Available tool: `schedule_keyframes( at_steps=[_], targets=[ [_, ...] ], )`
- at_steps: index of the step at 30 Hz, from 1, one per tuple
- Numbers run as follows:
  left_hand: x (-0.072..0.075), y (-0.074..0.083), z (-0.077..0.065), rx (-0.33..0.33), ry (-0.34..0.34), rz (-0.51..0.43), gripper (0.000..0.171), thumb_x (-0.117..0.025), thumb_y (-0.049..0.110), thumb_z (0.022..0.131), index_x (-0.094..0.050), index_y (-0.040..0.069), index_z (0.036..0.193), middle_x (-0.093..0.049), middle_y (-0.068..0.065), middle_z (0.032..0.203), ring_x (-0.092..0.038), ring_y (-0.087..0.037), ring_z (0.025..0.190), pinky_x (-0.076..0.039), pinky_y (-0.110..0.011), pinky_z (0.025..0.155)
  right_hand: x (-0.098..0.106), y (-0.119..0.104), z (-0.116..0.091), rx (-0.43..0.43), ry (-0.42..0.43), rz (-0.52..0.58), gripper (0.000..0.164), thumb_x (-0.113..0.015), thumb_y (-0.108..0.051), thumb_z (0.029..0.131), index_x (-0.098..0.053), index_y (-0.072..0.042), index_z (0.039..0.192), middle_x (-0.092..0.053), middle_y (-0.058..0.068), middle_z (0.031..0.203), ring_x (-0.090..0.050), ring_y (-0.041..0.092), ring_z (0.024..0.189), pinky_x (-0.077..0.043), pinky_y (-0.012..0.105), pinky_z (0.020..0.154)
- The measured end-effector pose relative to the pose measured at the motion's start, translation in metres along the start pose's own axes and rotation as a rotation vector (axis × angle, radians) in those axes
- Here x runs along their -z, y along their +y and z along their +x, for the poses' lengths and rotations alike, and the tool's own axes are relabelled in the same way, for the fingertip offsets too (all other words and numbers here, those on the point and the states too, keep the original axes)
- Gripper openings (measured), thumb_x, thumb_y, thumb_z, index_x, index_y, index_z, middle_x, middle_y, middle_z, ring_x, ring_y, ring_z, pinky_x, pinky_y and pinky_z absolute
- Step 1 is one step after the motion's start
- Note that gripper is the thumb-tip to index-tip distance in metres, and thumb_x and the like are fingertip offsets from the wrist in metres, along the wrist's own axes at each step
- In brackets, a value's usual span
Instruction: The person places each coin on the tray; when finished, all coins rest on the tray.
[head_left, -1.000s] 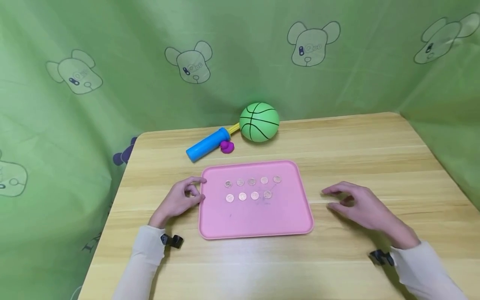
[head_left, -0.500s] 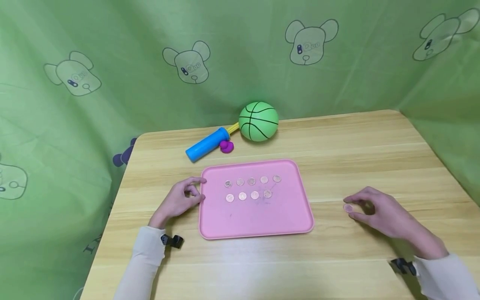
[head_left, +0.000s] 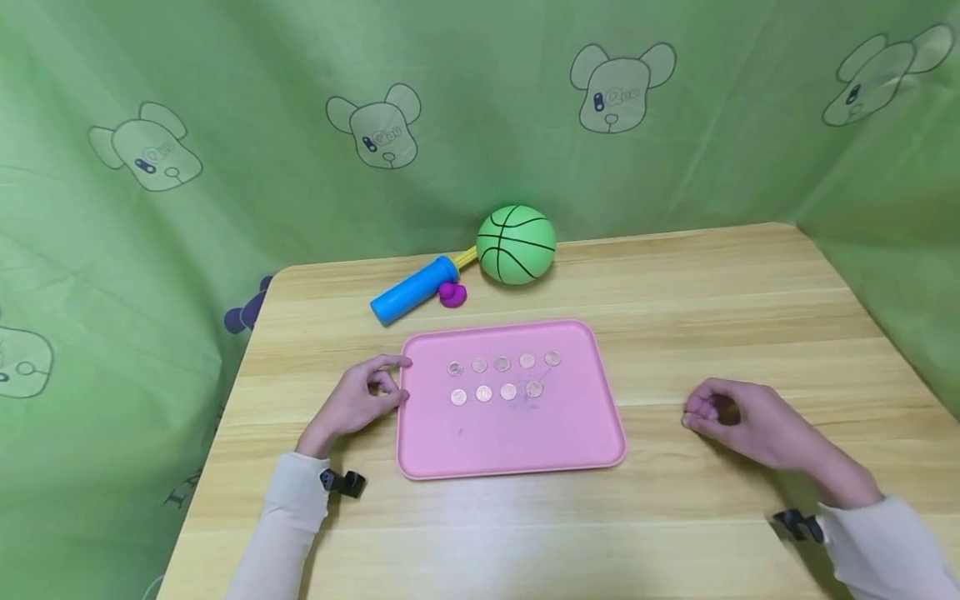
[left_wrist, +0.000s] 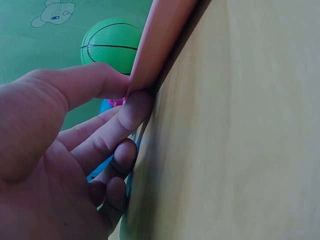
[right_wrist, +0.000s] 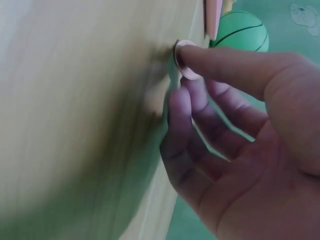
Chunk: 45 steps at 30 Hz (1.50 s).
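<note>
A pink tray [head_left: 510,442] lies in the middle of the table, with two rows of several coins [head_left: 483,393] in its upper half. At the tray's left rim, my left hand [head_left: 356,404] pinches the edge between thumb and fingers; the left wrist view shows the thumb against the rim [left_wrist: 150,65]. Right of the tray, low over the table, my right hand [head_left: 750,421] holds a single coin [right_wrist: 189,73]. The right wrist view shows this coin tilted on edge, its face partly covered by the thumb, with the other fingers curled behind.
Behind the tray are a green ball [head_left: 516,245] with black lines, a blue pump-like cylinder [head_left: 411,292] with a yellow end, and a small purple duck-shaped toy [head_left: 452,295]. A green curtain [head_left: 480,125] hangs along the back of the wooden table [head_left: 735,308].
My right hand has moved right, away from the tray, and closed its fingers around a coin that lay flat between them half a second ago. The left hand stays at the rim.
</note>
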<state>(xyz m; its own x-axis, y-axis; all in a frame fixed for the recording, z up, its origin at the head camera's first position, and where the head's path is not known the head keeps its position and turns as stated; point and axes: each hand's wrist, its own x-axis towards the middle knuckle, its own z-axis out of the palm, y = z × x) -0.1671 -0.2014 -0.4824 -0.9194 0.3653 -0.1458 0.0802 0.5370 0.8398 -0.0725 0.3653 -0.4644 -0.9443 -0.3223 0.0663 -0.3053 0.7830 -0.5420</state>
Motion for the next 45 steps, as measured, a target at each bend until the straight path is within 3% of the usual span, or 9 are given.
schedule_keyframes(
  at_steps=[4,10,17,24,32,45],
  targets=[
    [0.001,0.000,-0.001,0.004,0.003,0.012,0.053,-0.077,0.007,0.098,-0.064,0.008,0.148,-0.076,-0.007,0.091,-0.065,-0.018,0.083,-0.049,-0.031,0.089,-0.003,-0.013,0.010,0.002,0.025,0.050,0.020,-0.088,-0.004,0.089,-0.079,-0.018,0.101,-0.077,-0.011,0.090,-0.066,-0.005,0.082,-0.060,0.021,0.073],
    [-0.001,-0.001,-0.001,-0.003,0.004,0.015,0.053,-0.077,0.006,0.097,-0.064,0.007,0.148,-0.076,-0.007,0.091,-0.065,-0.018,0.083,-0.049,-0.032,0.090,-0.008,-0.042,0.036,-0.080,0.020,0.124,0.019,-0.086,-0.007,0.092,-0.082,-0.015,0.108,-0.081,-0.003,0.095,-0.071,0.001,0.082,-0.061,0.022,0.073],
    [-0.002,0.001,0.001,-0.006,-0.001,0.010,0.053,-0.077,0.007,0.098,-0.064,0.008,0.148,-0.076,-0.007,0.091,-0.064,-0.018,0.082,-0.049,-0.031,0.088,-0.027,-0.069,0.071,-0.071,-0.041,0.215,0.015,-0.085,-0.006,0.093,-0.082,-0.011,0.107,-0.080,0.001,0.092,-0.072,0.013,0.077,-0.060,0.025,0.067],
    [0.001,-0.001,-0.001,-0.004,0.002,0.018,0.052,-0.077,0.007,0.098,-0.064,0.008,0.148,-0.076,-0.007,0.090,-0.064,-0.019,0.083,-0.047,-0.035,0.092,-0.050,-0.090,0.100,-0.028,-0.061,0.240,0.009,-0.085,-0.004,0.092,-0.082,-0.007,0.101,-0.080,0.002,0.089,-0.070,0.010,0.080,-0.059,0.023,0.074],
    [-0.002,0.002,0.001,-0.001,0.001,-0.006,0.053,-0.078,0.006,0.097,-0.064,0.008,0.148,-0.076,-0.008,0.091,-0.064,-0.019,0.081,-0.048,-0.029,0.085,-0.062,-0.095,0.116,-0.028,-0.091,0.245,0.009,-0.083,-0.001,0.093,-0.081,-0.006,0.101,-0.080,0.003,0.091,-0.070,0.011,0.081,-0.059,0.022,0.074],
    [-0.002,0.001,0.000,-0.008,0.002,-0.007,0.053,-0.078,0.006,0.097,-0.064,0.007,0.148,-0.076,-0.007,0.090,-0.064,-0.018,0.081,-0.048,-0.029,0.085,-0.069,-0.102,0.119,-0.073,-0.064,0.168,0.013,-0.083,0.001,0.091,-0.078,-0.005,0.102,-0.075,0.004,0.091,-0.066,0.013,0.082,-0.056,0.022,0.074]
  ],
)
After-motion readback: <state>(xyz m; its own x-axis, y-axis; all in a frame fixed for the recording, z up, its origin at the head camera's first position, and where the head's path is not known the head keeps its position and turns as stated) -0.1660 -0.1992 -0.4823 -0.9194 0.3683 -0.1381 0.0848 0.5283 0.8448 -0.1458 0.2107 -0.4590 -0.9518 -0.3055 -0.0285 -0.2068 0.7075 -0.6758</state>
